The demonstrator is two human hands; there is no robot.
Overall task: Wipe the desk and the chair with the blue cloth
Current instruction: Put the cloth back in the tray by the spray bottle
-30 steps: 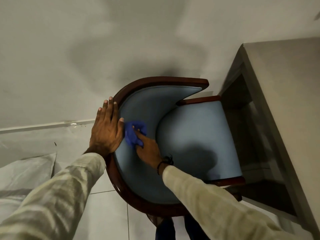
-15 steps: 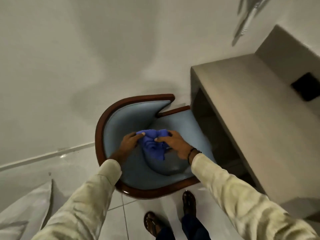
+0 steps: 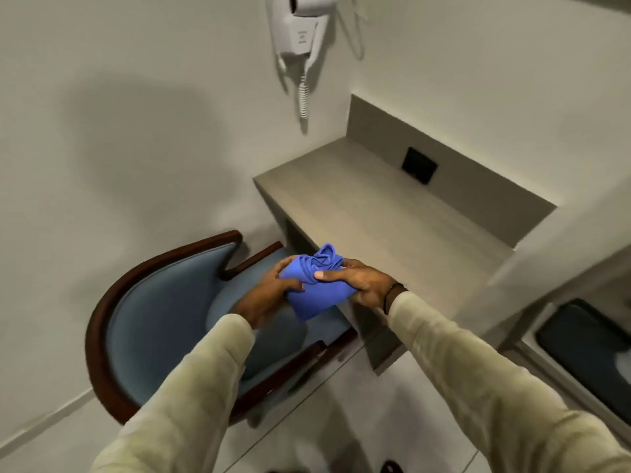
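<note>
The desk [image 3: 382, 213] lies beyond, the chair [image 3: 164, 302] below; the left hand [image 3: 269, 295] and right hand [image 3: 358, 281] clutch the bunched blue cloth [image 3: 317, 285] between them.

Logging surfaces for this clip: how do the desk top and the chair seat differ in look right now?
The desk top is flat, hard-looking, beige, with straight edges; the chair seat is padded blue-grey upholstery inside a curved dark wooden frame. The desk sits higher, the chair lower and partly hidden by the left hand and blue cloth. Nothing rests on either.

Plain pale walls [image 3: 136, 114]; wall-mounted white hairdryer [image 3: 302, 29]; light tiled floor [image 3: 341, 421].
</note>
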